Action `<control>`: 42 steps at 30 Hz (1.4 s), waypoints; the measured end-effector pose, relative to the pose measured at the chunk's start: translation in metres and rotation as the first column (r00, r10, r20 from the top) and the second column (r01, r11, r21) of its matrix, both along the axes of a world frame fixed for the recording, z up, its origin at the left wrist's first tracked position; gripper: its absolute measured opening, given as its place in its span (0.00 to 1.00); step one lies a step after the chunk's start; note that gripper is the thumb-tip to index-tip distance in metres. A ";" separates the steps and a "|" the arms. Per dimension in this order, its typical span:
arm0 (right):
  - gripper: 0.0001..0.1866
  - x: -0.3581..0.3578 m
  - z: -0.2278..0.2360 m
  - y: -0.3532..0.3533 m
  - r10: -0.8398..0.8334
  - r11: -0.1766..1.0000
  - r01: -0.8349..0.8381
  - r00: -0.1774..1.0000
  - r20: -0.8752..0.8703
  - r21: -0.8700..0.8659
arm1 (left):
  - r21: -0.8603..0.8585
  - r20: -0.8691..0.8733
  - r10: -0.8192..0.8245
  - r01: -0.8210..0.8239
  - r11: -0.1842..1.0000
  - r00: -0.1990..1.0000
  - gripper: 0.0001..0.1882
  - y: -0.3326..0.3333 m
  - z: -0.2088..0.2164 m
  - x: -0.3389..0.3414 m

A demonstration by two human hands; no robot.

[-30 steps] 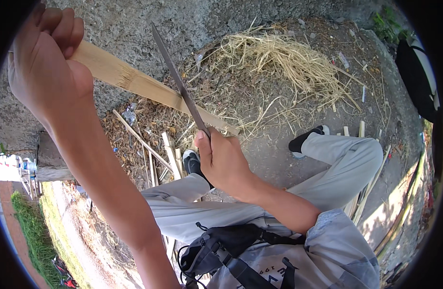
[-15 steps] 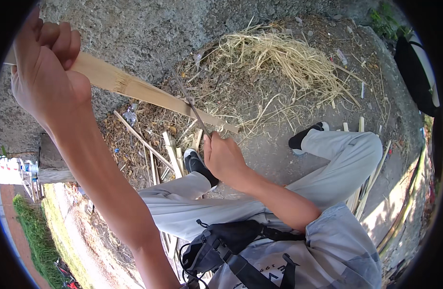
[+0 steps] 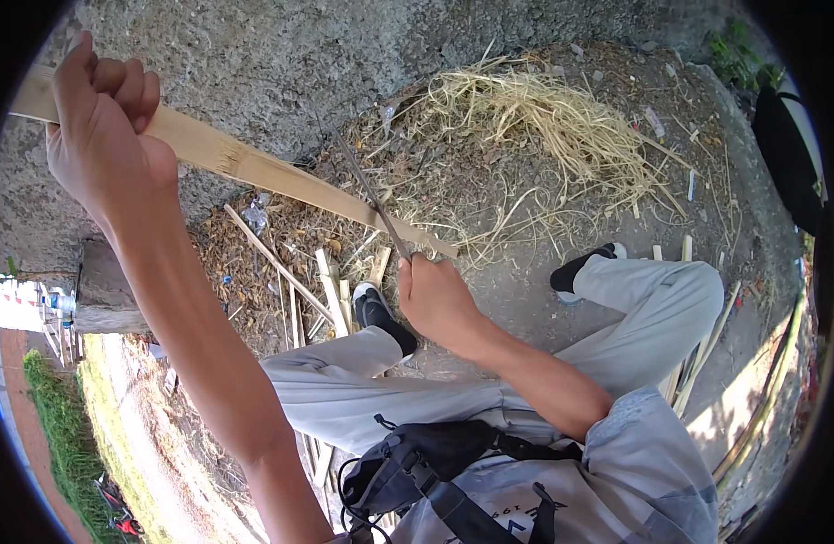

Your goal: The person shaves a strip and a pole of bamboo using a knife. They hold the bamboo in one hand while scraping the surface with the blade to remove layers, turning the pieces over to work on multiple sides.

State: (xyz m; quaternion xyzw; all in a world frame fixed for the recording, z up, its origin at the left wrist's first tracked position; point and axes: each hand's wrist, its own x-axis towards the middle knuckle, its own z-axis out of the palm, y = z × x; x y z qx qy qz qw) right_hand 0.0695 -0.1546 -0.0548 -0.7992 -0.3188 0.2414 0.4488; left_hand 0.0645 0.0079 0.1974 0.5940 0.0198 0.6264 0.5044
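A long, flat bamboo strip (image 3: 281, 181), with a rough node partway along, slants from the upper left down toward the middle. My left hand (image 3: 113, 136) is closed around its upper part, and a short end sticks out beyond the fist. In my right hand (image 3: 440, 304) is a knife (image 3: 370, 190) with a thin, dark blade; its handle is hidden in my fingers. The blade crosses the strip near the lower end and appears to lie against it. The strip's tip hangs free just above my right hand.
A heap of pale bamboo shavings (image 3: 544, 118) lies on the ground ahead. Cut strips (image 3: 331, 290) rest by my left shoe (image 3: 381, 319), others beside my right leg (image 3: 653, 295). A rough concrete surface (image 3: 254, 72) borders the far side. A black bag (image 3: 426, 458) sits at my waist.
My left hand has come slightly right and down, showing more of the strip's upper end. My right hand and the knife have shifted a little right. The whole view has drifted slightly.
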 end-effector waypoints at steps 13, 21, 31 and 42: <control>0.18 0.014 -0.037 -0.024 -0.010 0.998 0.009 1.000 -0.026 -0.055 | 0.037 -0.028 0.022 -0.021 0.999 0.999 0.18 -0.021 0.000 0.004; 0.18 -0.004 -0.060 -0.009 -0.110 0.992 0.107 0.994 -0.030 -0.072 | 0.110 -0.093 -0.082 0.093 0.990 0.992 0.16 -0.010 0.000 0.003; 0.17 -0.003 -0.064 -0.012 -0.017 0.988 0.017 1.000 -0.002 0.154 | 0.121 -0.081 -0.062 0.072 0.990 0.995 0.18 -0.006 -0.002 -0.002; 0.16 -0.008 -0.060 -0.020 0.010 0.978 -0.010 1.000 0.000 0.210 | 0.053 -0.082 0.000 0.004 0.999 0.997 0.19 0.001 0.000 -0.005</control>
